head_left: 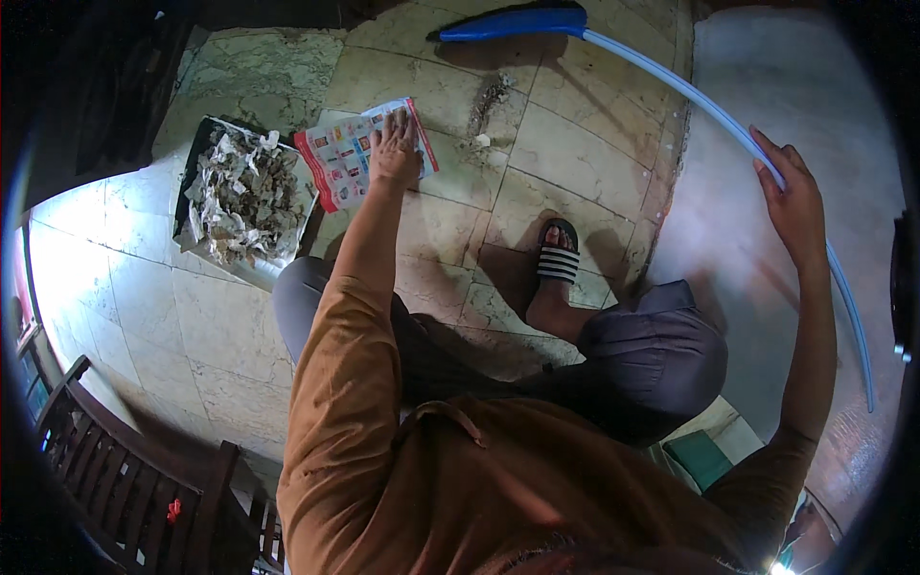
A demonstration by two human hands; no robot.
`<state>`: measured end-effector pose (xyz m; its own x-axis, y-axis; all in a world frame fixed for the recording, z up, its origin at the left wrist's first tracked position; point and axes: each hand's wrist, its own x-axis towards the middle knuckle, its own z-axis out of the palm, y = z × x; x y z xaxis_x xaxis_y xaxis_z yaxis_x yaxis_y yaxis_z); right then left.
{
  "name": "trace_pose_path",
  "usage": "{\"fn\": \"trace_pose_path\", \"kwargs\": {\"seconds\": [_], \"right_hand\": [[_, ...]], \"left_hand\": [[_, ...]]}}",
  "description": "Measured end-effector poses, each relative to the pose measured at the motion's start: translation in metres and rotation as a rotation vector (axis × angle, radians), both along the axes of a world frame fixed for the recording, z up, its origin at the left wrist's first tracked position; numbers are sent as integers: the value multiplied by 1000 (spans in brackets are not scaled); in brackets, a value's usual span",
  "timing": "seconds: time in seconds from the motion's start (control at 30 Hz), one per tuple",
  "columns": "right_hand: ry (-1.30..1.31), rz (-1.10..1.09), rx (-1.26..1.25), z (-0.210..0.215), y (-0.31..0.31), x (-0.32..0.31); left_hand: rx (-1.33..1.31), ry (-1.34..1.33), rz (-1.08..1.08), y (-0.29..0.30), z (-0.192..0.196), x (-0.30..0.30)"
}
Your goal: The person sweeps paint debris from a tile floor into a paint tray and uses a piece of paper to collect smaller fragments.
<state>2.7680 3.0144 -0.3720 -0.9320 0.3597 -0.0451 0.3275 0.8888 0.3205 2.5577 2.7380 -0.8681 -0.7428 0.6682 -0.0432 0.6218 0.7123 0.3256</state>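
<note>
- Bin point(196, 158): one dark, square container on the tiled floor point(565, 144), filled to the rim with a heap of dry leaves and scraps of paper point(244, 196). It is the only container in view and serves as the landmark below.
- Leaflet point(359, 153): one printed sheet with a red border, lying flat on the floor just beside the bin, on the side away from the wooden chair point(115, 470).
- Left hand point(395, 149): fingers spread fairly wide, palm pressed down on the leaflet's far half; it grips nothing.
- Debris point(489, 101): one small pile of dust and litter on the floor, just beyond the leaflet as seen from the bin.
- Broom point(671, 86): one, with a blue head lying well beyond the debris and a long pale blue handle curving away from the bin.
- Right hand point(791, 196): far from the bin, fingers wrapped loosely around the broom handle.
- Foot in a striped sandal point(558, 254): one visible, planted on the floor between the leaflet and the right hand.
</note>
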Motion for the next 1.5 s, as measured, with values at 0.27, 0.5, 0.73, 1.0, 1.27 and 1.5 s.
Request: {"fn": "trace_pose_path", "kwargs": {"seconds": [0.27, 0.5, 0.73, 1.0, 1.27, 1.5], "right_hand": [[-71, -144, -11, -6, 12, 11], [-50, -39, 155, -1, 3, 3], [-183, -136, 206, -33, -11, -2], [-139, -142, 103, -38, -8, 0], [-123, -98, 70, -50, -6, 7], [-95, -98, 11, -47, -9, 11]], "left_hand": [[-71, -86, 23, 10, 12, 3], [-85, -74, 103, 36, 12, 39], [-25, 10, 180, 69, -5, 69], [-5, 22, 153, 72, -13, 59], [71, 0, 166, 74, -14, 60], [0, -87, 178, 80, 9, 61]]}}
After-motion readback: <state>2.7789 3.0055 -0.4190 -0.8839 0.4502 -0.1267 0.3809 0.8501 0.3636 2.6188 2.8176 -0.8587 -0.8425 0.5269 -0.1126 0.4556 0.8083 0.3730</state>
